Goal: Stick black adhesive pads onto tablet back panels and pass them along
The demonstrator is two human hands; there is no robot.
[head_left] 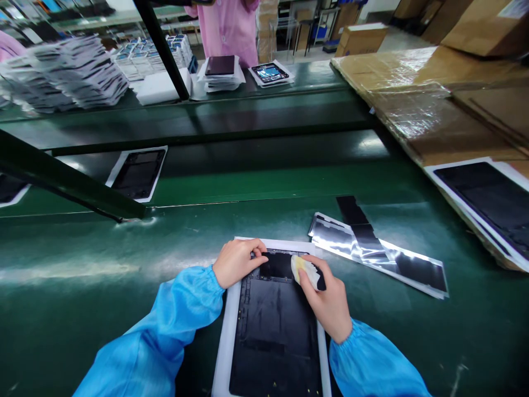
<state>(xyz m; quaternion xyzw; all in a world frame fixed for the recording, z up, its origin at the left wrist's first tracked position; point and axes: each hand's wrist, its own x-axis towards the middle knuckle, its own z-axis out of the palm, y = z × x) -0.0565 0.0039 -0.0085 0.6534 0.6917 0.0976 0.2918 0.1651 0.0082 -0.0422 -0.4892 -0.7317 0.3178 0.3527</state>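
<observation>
A black tablet-sized panel (273, 325) lies on a white backing sheet (225, 342) on the green conveyor belt (103, 248), directly in front of me. My left hand (237, 263) rests at the panel's far edge, its fingertips on the black surface. My right hand (326, 298) pinches a crumpled pale yellow wipe (303, 270) against the panel's far right area. Part of the panel lies hidden under both hands. Strips of black and silver film (374, 251) on a white liner lie just right of my right hand, apart from it.
Another black panel on white sheet (138, 173) rides the belt beyond a dark green bar (53, 176). A further one lies on cardboard (483, 204) at right. Across the far belt, a co-worker in a pink smock (227, 27) stands near stacks of panels (66, 71).
</observation>
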